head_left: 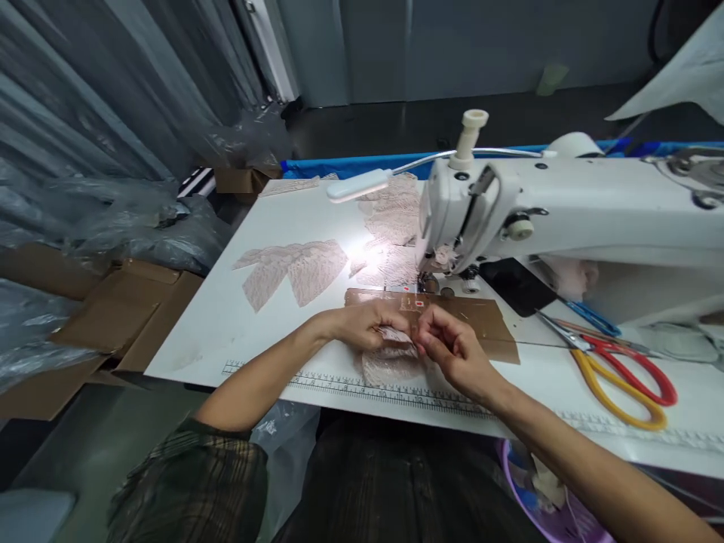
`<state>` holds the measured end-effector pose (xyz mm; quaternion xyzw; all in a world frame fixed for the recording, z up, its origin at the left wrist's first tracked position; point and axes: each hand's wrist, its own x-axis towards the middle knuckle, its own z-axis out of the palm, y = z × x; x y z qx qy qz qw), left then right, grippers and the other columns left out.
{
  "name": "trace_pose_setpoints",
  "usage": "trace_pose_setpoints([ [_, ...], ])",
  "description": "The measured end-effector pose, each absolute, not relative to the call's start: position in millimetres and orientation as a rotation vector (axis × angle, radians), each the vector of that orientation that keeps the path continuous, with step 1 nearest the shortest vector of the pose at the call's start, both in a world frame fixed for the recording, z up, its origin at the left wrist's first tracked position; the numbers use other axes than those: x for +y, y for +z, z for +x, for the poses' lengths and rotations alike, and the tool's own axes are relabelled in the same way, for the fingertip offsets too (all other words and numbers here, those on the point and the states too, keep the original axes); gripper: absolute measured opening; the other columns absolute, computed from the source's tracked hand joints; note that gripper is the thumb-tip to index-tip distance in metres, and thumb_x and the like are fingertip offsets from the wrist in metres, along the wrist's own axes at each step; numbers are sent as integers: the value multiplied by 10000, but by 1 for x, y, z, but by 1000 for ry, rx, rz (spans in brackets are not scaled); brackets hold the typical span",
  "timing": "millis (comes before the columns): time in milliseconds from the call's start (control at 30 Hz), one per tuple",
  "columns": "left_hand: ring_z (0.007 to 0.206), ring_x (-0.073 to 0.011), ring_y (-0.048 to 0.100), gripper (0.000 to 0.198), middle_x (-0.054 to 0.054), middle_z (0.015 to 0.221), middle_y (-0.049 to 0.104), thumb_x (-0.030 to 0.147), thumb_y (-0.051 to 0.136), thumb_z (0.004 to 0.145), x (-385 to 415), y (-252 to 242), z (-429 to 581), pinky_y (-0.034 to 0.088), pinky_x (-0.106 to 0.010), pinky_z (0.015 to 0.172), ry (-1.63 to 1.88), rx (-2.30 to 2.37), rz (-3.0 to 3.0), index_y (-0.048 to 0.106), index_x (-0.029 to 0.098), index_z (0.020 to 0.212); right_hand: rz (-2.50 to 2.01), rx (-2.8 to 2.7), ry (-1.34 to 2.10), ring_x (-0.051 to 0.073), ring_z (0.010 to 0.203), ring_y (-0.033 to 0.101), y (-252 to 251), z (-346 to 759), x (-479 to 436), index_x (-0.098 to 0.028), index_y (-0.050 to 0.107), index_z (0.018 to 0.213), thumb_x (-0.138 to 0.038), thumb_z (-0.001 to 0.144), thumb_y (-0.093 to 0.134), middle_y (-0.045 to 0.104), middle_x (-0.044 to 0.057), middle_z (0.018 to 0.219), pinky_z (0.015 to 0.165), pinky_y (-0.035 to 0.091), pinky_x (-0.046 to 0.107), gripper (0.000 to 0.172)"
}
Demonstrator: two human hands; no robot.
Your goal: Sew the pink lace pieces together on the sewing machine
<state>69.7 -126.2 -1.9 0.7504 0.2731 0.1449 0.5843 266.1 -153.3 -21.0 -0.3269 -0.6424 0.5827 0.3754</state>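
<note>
My left hand (370, 326) is closed on a pale pink piece of lace (390, 366), which hangs down over the table's front ruler strip. Close against it, my right hand (452, 343) pinches the edge of the same lace with thumb and forefinger. Both hands are just in front of the needle area of a white sewing machine (566, 207). Under and behind them lies a brown plate (480, 320) on the table. Cut lace pieces (317, 268) lie flat to the left, and more lace (393, 211) is by the machine head, lit by a small lamp (359, 185).
Scissors with red and yellow handles (616, 385) lie on the right of the white table (209, 324), near a black phone-like slab (514, 285). A purple basket (514, 483) stands below the front edge. Cardboard boxes (130, 302) and clear plastic are at the left.
</note>
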Motion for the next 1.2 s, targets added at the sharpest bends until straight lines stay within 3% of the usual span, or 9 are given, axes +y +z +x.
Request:
trace_pose_setpoints([
  [133,739,-171,620,326,1,791,712,23,589,602,-119,-12,50,460,-265,679,408,701,1855,748,225,803,-924,-1691,1782,137,520,412,-28,279,-180,-244,393,695,-622,867,562,451,-33,551,489,319,267,448],
  [233,687,-138,567,65,3,713,631,156,633,772,-115,-10,39,415,-243,633,622,931,1858,676,185,733,-1010,-1925,1911,157,577,487,-28,305,-202,-237,429,704,-584,923,503,530,-1,604,539,361,286,417],
  [367,731,-132,565,226,-16,822,634,404,619,905,-123,-3,49,435,-245,675,683,1006,1779,642,183,947,-1216,-2241,1708,163,551,487,-15,328,-196,-233,597,789,-566,890,582,580,15,631,484,343,288,348],
  [467,695,-131,533,294,-1,771,592,482,572,934,-133,-1,61,421,-243,643,660,1102,1733,602,191,969,-1213,-2175,1313,239,853,634,-5,319,-170,-256,646,1126,-538,843,669,690,83,1007,698,515,361,400],
  [567,640,-120,473,364,19,694,513,529,548,933,-137,0,64,382,-231,586,694,1091,1720,573,180,831,-1049,-2056,1190,283,1170,579,-5,298,-145,-240,561,1319,-514,814,714,611,122,1294,999,468,463,595],
  [700,599,-104,449,395,22,657,504,549,618,874,-134,-4,65,361,-214,545,805,1064,1651,615,161,799,-981,-1909,1563,172,764,622,-13,277,-126,-178,638,1096,-532,798,725,662,42,864,682,524,317,471],
  [800,515,-77,388,407,41,595,476,558,686,814,-133,-7,69,301,-198,475,903,1136,1507,629,156,781,-983,-1846,1784,77,491,386,-15,273,-116,-175,589,757,-575,779,724,460,-58,572,453,305,222,423],
  [933,511,-69,410,425,32,616,518,564,718,772,-135,-12,74,299,-188,465,960,1151,1359,614,152,766,-970,-1786,1812,70,505,318,-17,274,-109,-181,556,756,-545,767,750,422,-69,577,463,227,230,412],
  [1200,488,-81,366,289,50,552,461,418,569,890,-142,-18,85,263,-199,457,954,1427,1581,596,162,759,-773,-1965,1336,125,669,467,-27,270,-116,-189,567,752,-334,909,600,530,-18,702,643,371,278,217],
])
